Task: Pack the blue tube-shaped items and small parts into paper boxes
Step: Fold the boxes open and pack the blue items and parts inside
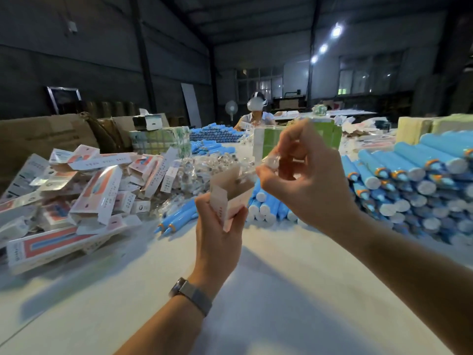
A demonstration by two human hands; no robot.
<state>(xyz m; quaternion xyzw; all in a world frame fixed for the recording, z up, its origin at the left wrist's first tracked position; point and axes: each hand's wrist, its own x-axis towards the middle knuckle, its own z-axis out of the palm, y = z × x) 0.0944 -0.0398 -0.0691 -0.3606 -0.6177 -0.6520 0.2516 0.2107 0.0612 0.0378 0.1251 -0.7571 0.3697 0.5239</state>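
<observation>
My left hand (217, 226) grips a small pale pink paper box (231, 193) upright above the table, its top flaps open. My right hand (307, 175) pinches a small clear plastic packet (271, 160) with a small part in it, right over the box's open mouth. Blue tubes with white caps lie stacked in a big pile (409, 180) on the right. A few more blue tubes (176, 219) lie just behind my left hand. A heap of clear small-part packets (204, 167) sits behind the box.
A jumble of pink-and-white paper boxes (76, 196) covers the table's left side. Brown cartons (46, 137) stand behind them. Across the white table (268, 290) sits another person wearing a headset (256, 114), with more blue tubes (215, 134) and green cartons (297, 139) in front.
</observation>
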